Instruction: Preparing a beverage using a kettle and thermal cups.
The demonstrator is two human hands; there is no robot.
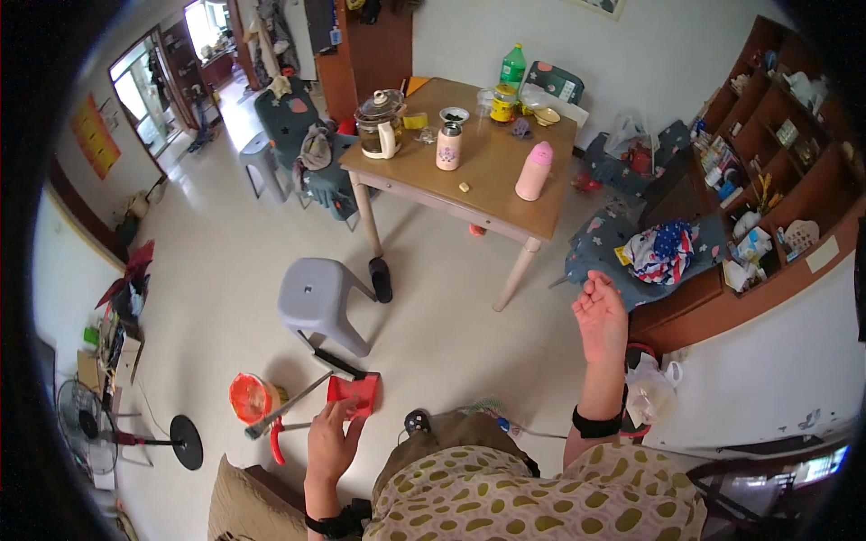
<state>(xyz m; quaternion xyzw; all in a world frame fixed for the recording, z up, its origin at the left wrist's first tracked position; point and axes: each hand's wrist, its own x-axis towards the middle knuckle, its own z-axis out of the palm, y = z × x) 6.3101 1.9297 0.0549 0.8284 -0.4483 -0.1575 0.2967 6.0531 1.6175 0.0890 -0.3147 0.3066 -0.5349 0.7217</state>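
My left hand [331, 436] hangs palm down at the lower left, holding nothing, fingers a little apart. In the view it overlaps the edge of a red dustpan [365, 399] on the floor; I see no grip on it. Beside the dustpan are a black broom head [340, 364] and a grey handle [291, 404]. My right hand [602, 318] is raised at the right with its fingers loosely bent and no object visible in it. Behind it stands a chair with a dark patterned cover [588, 253], bearing a bundled star-and-stripe cloth [659, 250]. Both wrists wear black bands.
Ahead is a wooden table [487, 196] with a glass kettle [379, 125], a pink flask [534, 171] and a pink bottle [448, 145]. A grey plastic stool [318, 291], an orange-rimmed bin [252, 399] and a fan [88, 426] stand left. Brown shelves [771, 128] line the right.
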